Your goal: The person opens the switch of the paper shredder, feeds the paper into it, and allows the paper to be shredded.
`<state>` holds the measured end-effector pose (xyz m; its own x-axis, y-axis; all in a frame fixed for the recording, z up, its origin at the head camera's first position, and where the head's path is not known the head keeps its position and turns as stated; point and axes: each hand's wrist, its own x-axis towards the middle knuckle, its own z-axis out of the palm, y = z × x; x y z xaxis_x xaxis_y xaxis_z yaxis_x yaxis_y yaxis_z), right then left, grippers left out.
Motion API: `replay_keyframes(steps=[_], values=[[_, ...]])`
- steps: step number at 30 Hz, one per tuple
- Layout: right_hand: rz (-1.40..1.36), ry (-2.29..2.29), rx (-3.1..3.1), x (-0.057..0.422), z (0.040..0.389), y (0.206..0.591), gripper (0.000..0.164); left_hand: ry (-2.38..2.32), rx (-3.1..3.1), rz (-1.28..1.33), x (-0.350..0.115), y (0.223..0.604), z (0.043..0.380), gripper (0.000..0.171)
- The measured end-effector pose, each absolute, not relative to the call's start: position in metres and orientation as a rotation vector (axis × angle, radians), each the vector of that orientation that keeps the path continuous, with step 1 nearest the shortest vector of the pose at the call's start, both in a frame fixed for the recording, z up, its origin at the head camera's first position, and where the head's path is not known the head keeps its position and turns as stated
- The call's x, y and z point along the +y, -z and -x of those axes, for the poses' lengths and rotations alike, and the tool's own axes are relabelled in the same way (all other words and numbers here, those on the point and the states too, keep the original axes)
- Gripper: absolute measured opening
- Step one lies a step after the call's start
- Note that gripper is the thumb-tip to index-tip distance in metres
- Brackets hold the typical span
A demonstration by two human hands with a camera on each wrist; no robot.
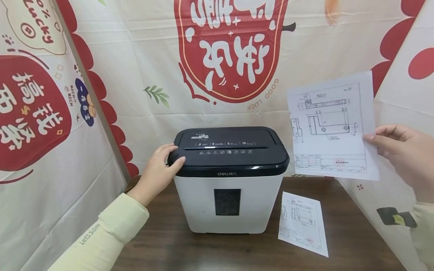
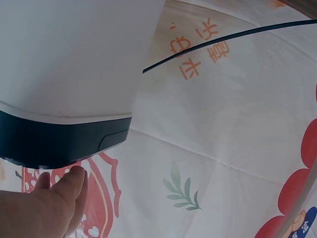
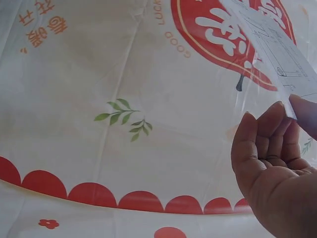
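Observation:
A paper shredder [image 1: 234, 150] with a black top and a white bin stands on the brown table. My left hand [image 1: 159, 169] rests on the left end of its lid, thumb on top and fingers at the far edge. From the left wrist view, the fingertips of this hand [image 2: 54, 203] touch the black lid. Up to the right, my right hand [image 1: 403, 154] pinches a sheet of paper [image 1: 332, 146] by its right edge, between thumb and fingers. The sheet carries a technical drawing and hangs above the table; in the right wrist view the pinched paper [image 3: 285, 64] appears at a slant.
A second printed sheet [image 1: 301, 226] lies on the table [image 1: 152, 241] to the right of the shredder. Patterned cloth [image 1: 135, 56] hangs behind and on both sides. A dark cord [image 2: 228, 37] runs off from the shredder in the left wrist view.

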<state>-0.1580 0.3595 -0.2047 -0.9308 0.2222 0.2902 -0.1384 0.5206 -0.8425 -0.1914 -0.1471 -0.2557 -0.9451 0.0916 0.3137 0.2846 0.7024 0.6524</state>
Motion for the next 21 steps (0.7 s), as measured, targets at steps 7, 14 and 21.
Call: replay_keyframes(steps=[7,14,21], values=[[-0.097,-1.706,-2.174,0.357,0.154,0.196,0.011,1.086,-2.64,0.322,-0.144,0.251,0.186,0.052],[-0.15,-1.728,-2.205,0.346,0.15,0.193,0.005,1.082,-2.6,0.347,-0.136,0.241,0.177,0.052],[-0.322,-2.007,-2.081,0.328,0.153,0.187,0.016,1.12,-2.573,0.371,-0.128,0.232,0.169,0.053]])
